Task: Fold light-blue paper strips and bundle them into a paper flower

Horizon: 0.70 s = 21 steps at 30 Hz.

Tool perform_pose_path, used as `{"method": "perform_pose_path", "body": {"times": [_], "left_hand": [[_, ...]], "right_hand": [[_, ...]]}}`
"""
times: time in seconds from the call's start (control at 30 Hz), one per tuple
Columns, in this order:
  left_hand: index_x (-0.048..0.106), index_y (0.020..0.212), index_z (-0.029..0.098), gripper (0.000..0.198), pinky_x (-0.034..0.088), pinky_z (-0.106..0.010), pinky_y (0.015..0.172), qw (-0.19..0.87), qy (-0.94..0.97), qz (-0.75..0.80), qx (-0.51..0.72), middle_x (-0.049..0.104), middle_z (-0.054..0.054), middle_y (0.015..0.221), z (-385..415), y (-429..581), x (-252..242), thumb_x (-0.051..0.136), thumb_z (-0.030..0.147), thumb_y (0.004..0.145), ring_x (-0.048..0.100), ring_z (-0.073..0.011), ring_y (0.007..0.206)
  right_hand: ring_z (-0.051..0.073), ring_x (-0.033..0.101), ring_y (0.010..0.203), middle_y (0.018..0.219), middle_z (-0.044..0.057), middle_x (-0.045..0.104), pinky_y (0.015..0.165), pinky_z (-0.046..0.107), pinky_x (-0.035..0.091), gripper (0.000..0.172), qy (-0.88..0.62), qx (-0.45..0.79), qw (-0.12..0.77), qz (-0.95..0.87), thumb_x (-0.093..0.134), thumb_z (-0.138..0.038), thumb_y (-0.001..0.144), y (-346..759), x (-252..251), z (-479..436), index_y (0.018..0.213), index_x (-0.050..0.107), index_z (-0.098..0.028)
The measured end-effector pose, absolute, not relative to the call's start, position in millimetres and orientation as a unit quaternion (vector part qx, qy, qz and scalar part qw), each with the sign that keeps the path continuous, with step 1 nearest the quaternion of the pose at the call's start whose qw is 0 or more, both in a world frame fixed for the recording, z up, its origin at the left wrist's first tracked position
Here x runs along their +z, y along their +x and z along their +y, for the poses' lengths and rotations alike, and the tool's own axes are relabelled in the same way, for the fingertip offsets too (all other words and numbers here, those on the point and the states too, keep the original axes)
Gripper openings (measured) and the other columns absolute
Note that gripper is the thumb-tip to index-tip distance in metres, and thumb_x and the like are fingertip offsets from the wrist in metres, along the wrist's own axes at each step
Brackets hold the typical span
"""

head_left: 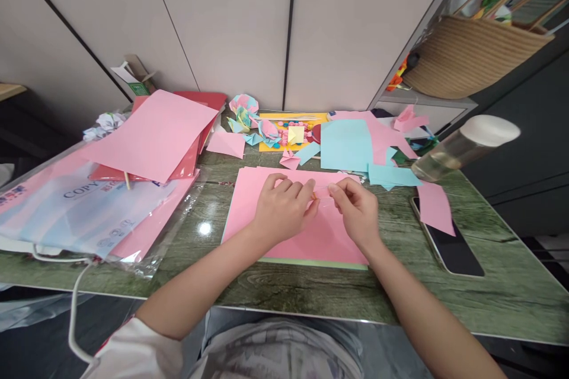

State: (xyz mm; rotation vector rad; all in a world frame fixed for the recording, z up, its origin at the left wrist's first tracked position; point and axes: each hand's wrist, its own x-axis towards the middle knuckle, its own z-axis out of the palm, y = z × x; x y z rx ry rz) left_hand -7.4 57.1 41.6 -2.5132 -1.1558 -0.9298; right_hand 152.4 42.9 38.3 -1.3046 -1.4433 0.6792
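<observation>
Over a stack of pink paper [293, 249], my left hand [283, 204] and my right hand [357, 208] face each other with fingertips pinched. Between them is a small piece of pink paper [323, 192], with each hand gripping one side of it. Its outline blends into the pink sheet below, so its exact folds cannot be made out. A folded pink paper piece [290, 159] lies just beyond the stack. Close by it is a light blue paper strip [309, 153].
Folded paper flowers [245, 115] and a yellow tray [269, 147] sit at the back. Light blue sheets [344, 145], a clear bottle [444, 157] and a phone [457, 249] lie right. Left are a bagged paper pack [89, 207] and a large pink sheet [155, 133].
</observation>
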Motion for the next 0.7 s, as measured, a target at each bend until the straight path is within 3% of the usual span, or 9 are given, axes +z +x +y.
{"method": "perform_pose_path", "body": {"times": [0.07, 0.23, 0.7], "left_hand": [[0.055, 0.108, 0.019, 0.032, 0.036, -0.038, 0.080, 0.114, -0.859, -0.388, -0.314, 0.065, -0.005, 0.073, 56.6, -6.4, 41.1, 0.044, 0.032, 0.081, 0.058, -0.0178, 0.071], [0.060, 0.089, 0.021, 0.018, 0.035, -0.035, 0.080, 0.112, -0.860, -0.370, -0.334, 0.065, -0.002, 0.069, 57.4, -7.9, 39.8, 0.044, 0.028, 0.082, 0.058, -0.0143, 0.067], [0.061, 0.080, 0.021, 0.015, 0.033, -0.037, 0.084, 0.089, -0.850, -0.378, -0.356, 0.064, 0.000, 0.064, 58.3, -12.8, 44.1, 0.047, 0.027, 0.079, 0.058, -0.0135, 0.066]], "right_hand": [[0.009, 0.034, 0.050, 0.052, -0.005, 0.039, 0.048, 0.023, 0.029, 0.025, -0.546, 0.277, 0.508, -0.606, 0.050, -0.034, 0.079, 150.6, 37.5, 41.8, 0.060, 0.048, -0.018], [0.008, 0.033, 0.048, 0.051, -0.005, 0.038, 0.047, 0.022, 0.028, 0.026, -0.542, 0.311, 0.508, -0.592, 0.051, -0.034, 0.079, 150.4, 38.0, 42.4, 0.058, 0.047, -0.018], [0.007, 0.031, 0.047, 0.048, -0.006, 0.035, 0.046, 0.022, 0.025, 0.028, -0.538, 0.300, 0.551, -0.562, 0.054, -0.034, 0.078, 162.9, 45.3, 45.1, 0.056, 0.046, -0.017]]}}
